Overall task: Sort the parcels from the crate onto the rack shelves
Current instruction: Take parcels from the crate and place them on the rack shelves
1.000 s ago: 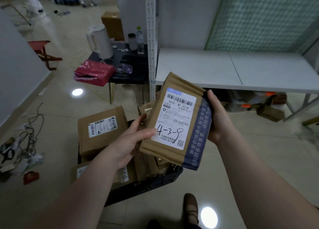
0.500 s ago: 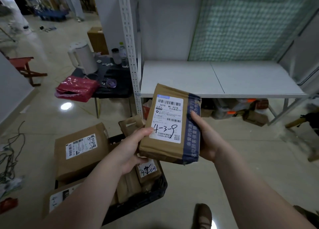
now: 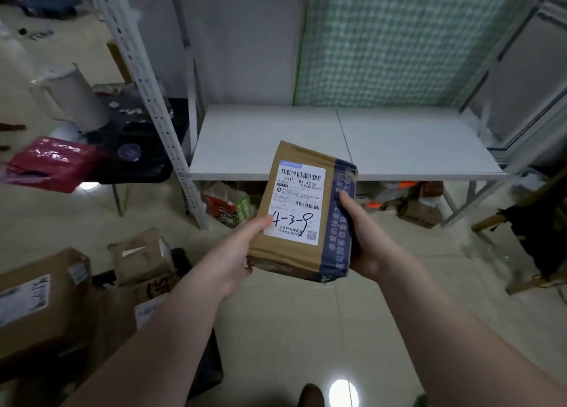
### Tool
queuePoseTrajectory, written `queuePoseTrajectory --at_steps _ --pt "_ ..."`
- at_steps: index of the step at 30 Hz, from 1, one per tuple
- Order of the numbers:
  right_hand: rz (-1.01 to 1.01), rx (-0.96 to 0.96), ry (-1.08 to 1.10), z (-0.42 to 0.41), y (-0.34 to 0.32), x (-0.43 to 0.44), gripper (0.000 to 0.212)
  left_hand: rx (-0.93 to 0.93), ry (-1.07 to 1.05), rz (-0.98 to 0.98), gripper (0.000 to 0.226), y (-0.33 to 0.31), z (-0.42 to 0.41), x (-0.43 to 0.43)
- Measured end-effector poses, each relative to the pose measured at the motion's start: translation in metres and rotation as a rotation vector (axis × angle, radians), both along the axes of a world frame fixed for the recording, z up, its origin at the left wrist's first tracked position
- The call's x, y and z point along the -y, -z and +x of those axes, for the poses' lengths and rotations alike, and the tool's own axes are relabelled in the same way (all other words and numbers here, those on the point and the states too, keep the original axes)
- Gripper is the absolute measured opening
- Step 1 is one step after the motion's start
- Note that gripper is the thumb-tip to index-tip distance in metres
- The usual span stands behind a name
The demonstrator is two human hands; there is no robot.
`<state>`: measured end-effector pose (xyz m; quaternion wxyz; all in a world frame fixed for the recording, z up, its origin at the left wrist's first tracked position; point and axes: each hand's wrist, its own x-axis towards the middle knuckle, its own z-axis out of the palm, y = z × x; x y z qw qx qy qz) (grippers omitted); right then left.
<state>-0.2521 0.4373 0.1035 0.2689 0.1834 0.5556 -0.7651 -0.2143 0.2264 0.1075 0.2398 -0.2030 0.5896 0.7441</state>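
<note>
I hold a brown cardboard parcel (image 3: 299,210) with a white label marked "4-3-9" and a dark blue tape band down its right side. My left hand (image 3: 236,253) grips its lower left edge, thumb on the label. My right hand (image 3: 360,237) grips the taped right edge. The parcel hovers in front of the white rack shelf (image 3: 383,142), which has nothing on it. The black crate (image 3: 205,360) lies at the lower left, with several brown parcels (image 3: 43,302) in it.
The rack's perforated white upright (image 3: 150,96) stands left of the shelf. A dark side table (image 3: 144,148) holds a white kettle (image 3: 72,99) and a red bag (image 3: 49,164). Boxes and bags sit under the shelf (image 3: 417,210). A dark chair (image 3: 534,222) is at the right.
My view has swung right and toward the rack. Both hands have carried the parcel away from above the crate to in front of the shelf. The grip is unchanged.
</note>
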Motion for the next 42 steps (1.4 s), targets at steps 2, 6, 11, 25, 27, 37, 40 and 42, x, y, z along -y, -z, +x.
queuePoseTrajectory --at_steps 2,6,11,25,27,37,40,42 --pt "0.019 0.010 -0.007 -0.023 0.002 -0.020 0.057 -0.016 -0.009 -0.002 0.037 0.001 -0.016 -0.024" --pt "0.088 0.027 -0.083 -0.059 0.010 -0.025 0.055 -0.042 -0.105 -0.024 0.039 0.007 -0.035 -0.040" --pt "0.137 0.077 -0.164 -0.091 0.033 -0.001 0.053 -0.032 -0.193 -0.107 0.023 0.009 -0.054 -0.029" --pt "0.204 0.080 -0.251 -0.256 0.074 0.054 0.050 -0.026 -0.269 -0.139 0.023 0.058 -0.216 0.023" --pt "0.200 0.086 -0.237 -0.282 0.081 0.065 0.050 -0.034 -0.243 -0.171 0.025 0.064 -0.247 0.034" --pt "0.140 -0.021 -0.328 -0.380 0.129 0.132 0.065 0.026 -0.353 -0.286 0.023 0.120 -0.344 0.087" --pt "0.114 -0.105 -0.392 -0.403 0.155 0.154 0.055 0.007 -0.450 -0.309 0.028 0.148 -0.367 0.103" --pt "0.111 -0.218 -0.424 -0.419 0.178 0.167 0.061 -0.045 -0.523 -0.344 0.033 0.170 -0.382 0.114"
